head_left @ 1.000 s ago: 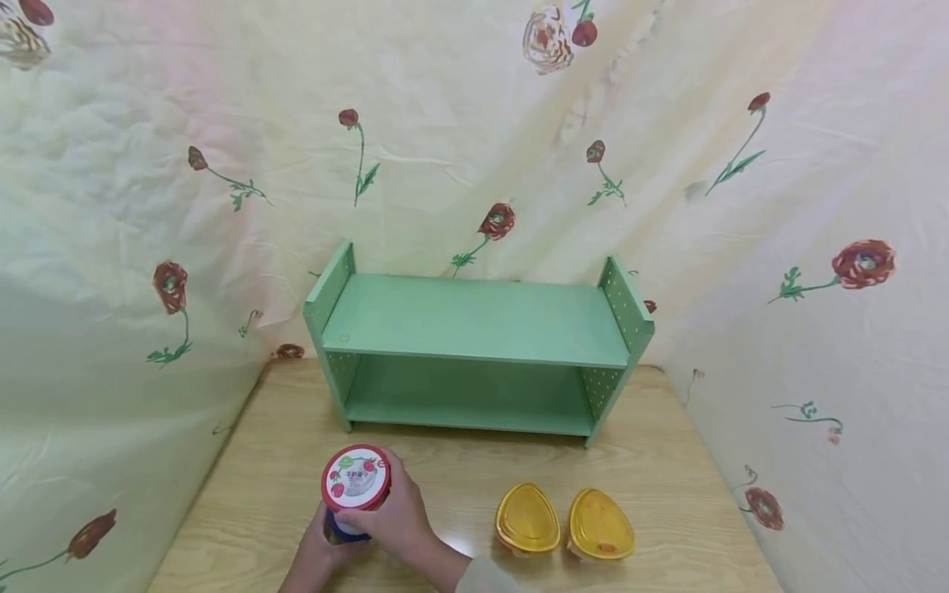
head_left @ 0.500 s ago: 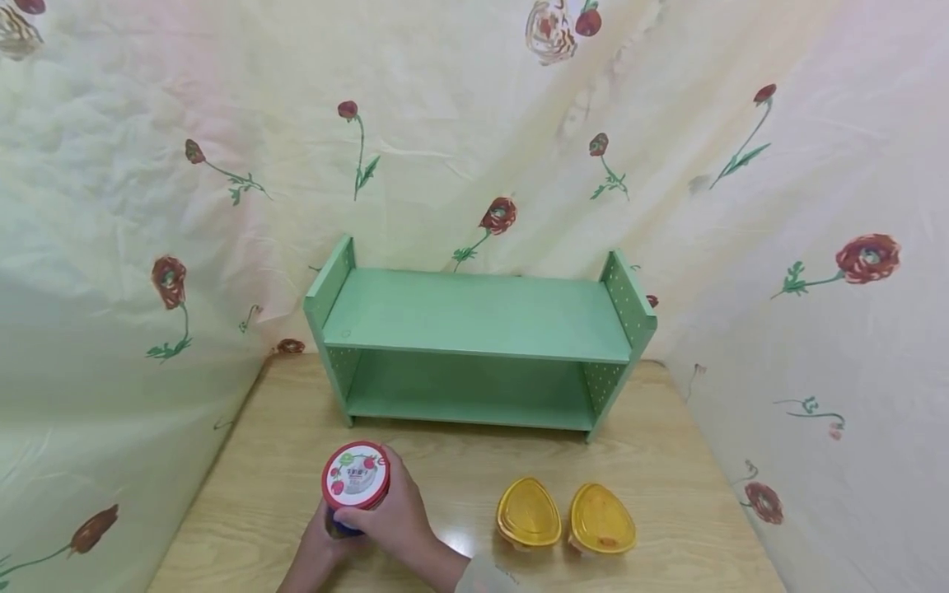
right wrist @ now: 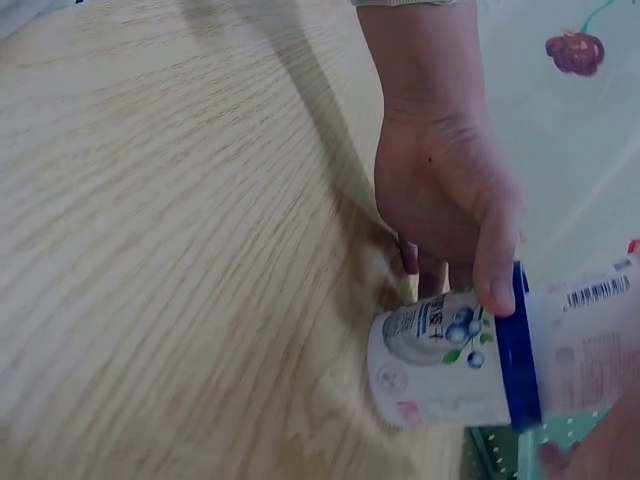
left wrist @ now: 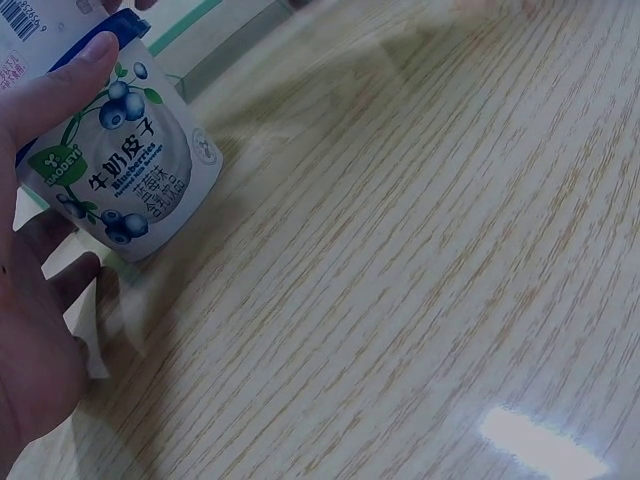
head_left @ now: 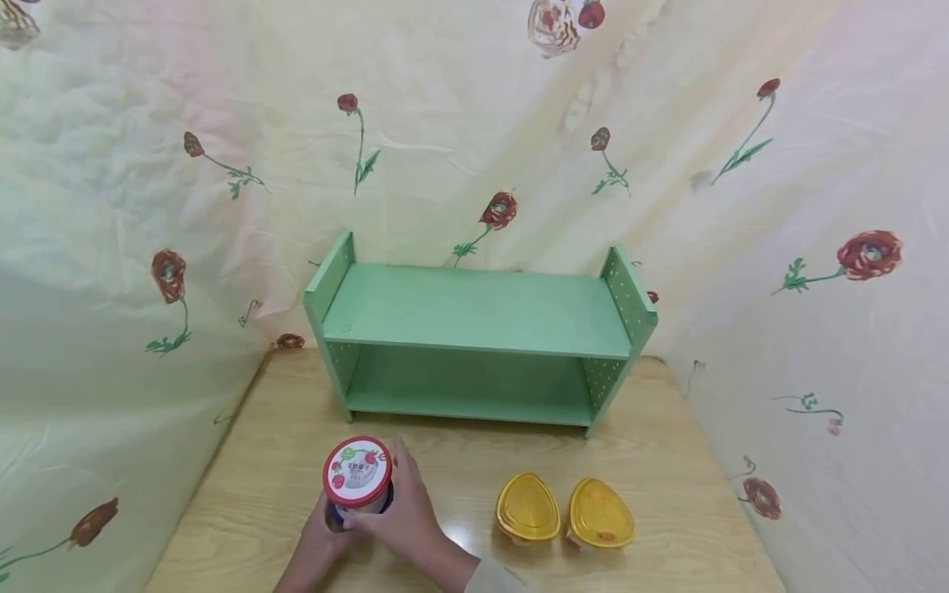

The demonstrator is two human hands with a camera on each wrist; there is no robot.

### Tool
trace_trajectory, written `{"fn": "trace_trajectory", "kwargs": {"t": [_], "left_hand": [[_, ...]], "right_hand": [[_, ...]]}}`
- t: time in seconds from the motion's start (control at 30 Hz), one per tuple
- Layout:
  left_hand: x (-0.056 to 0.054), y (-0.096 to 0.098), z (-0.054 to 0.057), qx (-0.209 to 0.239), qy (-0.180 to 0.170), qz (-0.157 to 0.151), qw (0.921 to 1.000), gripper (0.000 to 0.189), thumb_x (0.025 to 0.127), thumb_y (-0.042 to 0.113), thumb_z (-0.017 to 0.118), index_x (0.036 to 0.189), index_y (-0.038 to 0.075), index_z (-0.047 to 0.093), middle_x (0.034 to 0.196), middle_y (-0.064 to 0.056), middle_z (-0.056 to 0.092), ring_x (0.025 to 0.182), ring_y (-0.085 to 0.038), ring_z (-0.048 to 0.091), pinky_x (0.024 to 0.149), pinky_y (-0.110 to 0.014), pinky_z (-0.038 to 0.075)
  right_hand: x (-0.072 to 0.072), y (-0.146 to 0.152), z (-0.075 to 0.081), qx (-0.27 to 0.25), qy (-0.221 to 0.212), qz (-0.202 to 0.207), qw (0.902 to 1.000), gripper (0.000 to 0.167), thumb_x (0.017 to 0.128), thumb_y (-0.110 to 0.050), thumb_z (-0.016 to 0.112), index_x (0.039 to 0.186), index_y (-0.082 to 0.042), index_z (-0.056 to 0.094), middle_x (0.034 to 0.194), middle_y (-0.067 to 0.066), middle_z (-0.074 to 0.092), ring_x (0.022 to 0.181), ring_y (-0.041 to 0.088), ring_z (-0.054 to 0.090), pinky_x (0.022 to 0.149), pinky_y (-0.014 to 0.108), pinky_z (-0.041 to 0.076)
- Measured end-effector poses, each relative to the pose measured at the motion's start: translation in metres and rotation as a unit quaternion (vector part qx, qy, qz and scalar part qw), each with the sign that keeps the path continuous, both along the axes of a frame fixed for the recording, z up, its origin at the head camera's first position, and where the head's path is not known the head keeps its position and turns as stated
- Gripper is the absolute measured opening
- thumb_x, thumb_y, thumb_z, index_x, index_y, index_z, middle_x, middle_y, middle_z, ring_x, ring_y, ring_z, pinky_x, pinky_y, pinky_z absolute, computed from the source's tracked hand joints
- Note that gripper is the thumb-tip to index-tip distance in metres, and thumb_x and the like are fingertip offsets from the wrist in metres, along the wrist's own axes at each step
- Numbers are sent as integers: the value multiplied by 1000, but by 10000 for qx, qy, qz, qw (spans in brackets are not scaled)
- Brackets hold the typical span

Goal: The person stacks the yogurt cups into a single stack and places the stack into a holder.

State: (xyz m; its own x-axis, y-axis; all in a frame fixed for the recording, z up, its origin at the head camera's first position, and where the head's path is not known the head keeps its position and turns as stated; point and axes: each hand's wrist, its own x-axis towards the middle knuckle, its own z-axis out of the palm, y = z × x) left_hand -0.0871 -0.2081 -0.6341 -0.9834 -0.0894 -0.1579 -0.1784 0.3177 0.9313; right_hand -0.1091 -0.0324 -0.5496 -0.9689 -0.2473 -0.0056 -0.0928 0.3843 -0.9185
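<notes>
Two yogurt cups are stacked upright in the head view. The red-lidded strawberry yogurt cup (head_left: 358, 471) stands on the blue-lidded blueberry yogurt cup (left wrist: 150, 170). My left hand (head_left: 319, 539) grips the lower cup, its thumb lying at the blue lid, as the left wrist view shows. Beside the stack, my right hand (head_left: 408, 511) has its fingers straightened along the right side and its thumb in front near the blue lid. The right wrist view catches this hand blurred at the lower right, with the upper cup's printed side largely uncovered.
Behind the cups stands a green two-tier shelf (head_left: 474, 309) with raised side panels. Two yellow-lidded triangular containers (head_left: 528, 509) sit side by side to the right on the wooden table (head_left: 452, 461). Flowered cloth (head_left: 445, 123) surrounds the table.
My right hand's fingers have loosened and straightened beside the upper cup, and its thumb has slid lower. More of the white side under the red lid shows. The left hand keeps its grip.
</notes>
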Motion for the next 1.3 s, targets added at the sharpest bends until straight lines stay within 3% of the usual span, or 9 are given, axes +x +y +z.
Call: {"fn": "trace_trajectory", "kwargs": {"t": [0.13, 0.33, 0.47, 0.53, 0.67, 0.87, 1.07, 1.17, 1.3], "left_hand": [[-1, 1, -1, 186, -33, 43, 9998, 115, 70, 27, 93, 158, 4, 22, 158, -28, 29, 147, -48, 20, 117, -65, 17], [1, 1, -2, 376, 73, 57, 9992, 115, 65, 17, 95, 155, 4, 26, 154, -29, 36, 144, -50, 27, 116, -66, 19], [1, 1, -3, 372, -80, 84, 9992, 117, 64, 18, 95, 155, 5, 25, 154, -28, 36, 144, -50, 26, 117, -65, 19], [1, 2, -4, 386, -118, 89, 9991, 117, 64, 19, 95, 156, 4, 24, 154, -29, 35, 144, -51, 26, 117, -66, 18], [1, 1, -5, 443, -123, 76, 9989, 119, 65, 18, 95, 157, 3, 21, 155, -29, 34, 144, -51, 25, 116, -66, 17], [-1, -2, -2, 501, -219, 80, 9985, 121, 66, 16, 94, 159, 4, 18, 156, -29, 32, 145, -51, 24, 117, -65, 17], [-3, -3, 3, 418, -481, 52, 9980, 122, 68, 17, 94, 159, 2, 14, 157, -31, 28, 146, -51, 20, 117, -66, 16], [-3, -1, 5, 349, -534, 11, 9980, 124, 69, 19, 94, 160, 1, 11, 157, -31, 27, 146, -52, 19, 117, -67, 17], [0, 1, 6, 391, -508, 12, 9979, 124, 70, 21, 94, 160, 2, 11, 157, -30, 28, 145, -52, 20, 117, -67, 17]], "right_hand": [[1, 19, 2, -359, 308, 127, 9988, 126, 68, -25, 95, 163, -24, 12, 162, 2, 28, 142, 29, 38, 111, 51, 41], [6, 56, 1, -433, 1239, 319, 9908, 119, 64, -17, 97, 159, -26, 26, 157, -4, 38, 139, 22, 43, 110, 45, 44], [10, 84, -2, -515, 2237, 408, 9724, 104, 65, -23, 95, 153, -17, 41, 151, 2, 48, 136, 24, 48, 110, 36, 45], [12, 97, -3, -495, 2780, 388, 9585, 100, 63, -24, 95, 149, -10, 46, 148, 8, 52, 134, 28, 51, 111, 31, 42], [11, 121, -4, -401, 3349, 301, 9409, 100, 57, -20, 96, 144, -1, 51, 144, 19, 54, 134, 30, 51, 114, 23, 34], [9, 157, -7, 124, 2987, 28, 9543, 98, 61, -24, 96, 146, -7, 50, 148, 11, 52, 136, 27, 49, 114, 19, 31], [13, 186, -9, 616, 2416, -693, 9659, 111, 52, -17, 100, 150, -16, 47, 149, 2, 51, 135, 27, 48, 113, 11, 24], [16, 198, -13, 722, 2203, -900, 9686, 110, 51, -16, 101, 148, -14, 49, 149, 4, 51, 136, 28, 47, 113, 9, 21], [19, 206, -19, 911, 1949, -975, 9717, 105, 52, -19, 100, 145, -8, 51, 151, 9, 49, 137, 32, 46, 116, 24, 29]]}}
